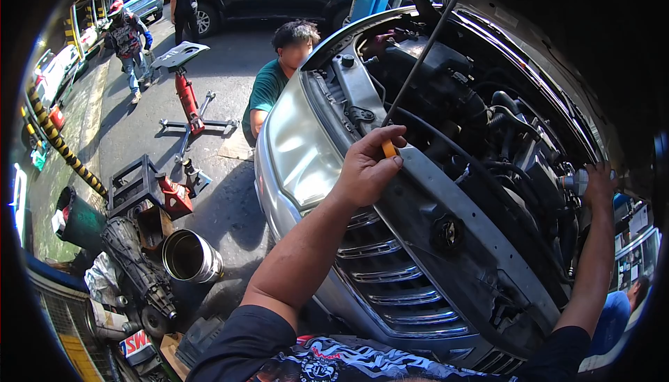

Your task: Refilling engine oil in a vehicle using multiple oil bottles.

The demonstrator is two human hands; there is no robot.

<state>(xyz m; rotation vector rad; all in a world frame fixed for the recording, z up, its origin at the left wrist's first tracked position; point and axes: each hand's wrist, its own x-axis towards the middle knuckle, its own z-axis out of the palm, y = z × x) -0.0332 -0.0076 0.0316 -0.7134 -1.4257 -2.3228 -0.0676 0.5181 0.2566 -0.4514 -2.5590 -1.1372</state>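
The silver car's headlight and chrome grille lie below me, with the engine bay uncovered beyond. Over the radiator support panel, my left hand is closed around an orange object, mostly hidden by the fingers. A thin dark hood prop rod rises beside this hand. At the far side of the engine bay, my right hand is around a grey, translucent cylindrical item, whose exact kind I cannot tell.
A person in a green shirt crouches by the headlight. Another person in blue is at the lower right. A red transmission jack, a red jack stand, a metal bucket and a gearbox stand or lie on the left floor.
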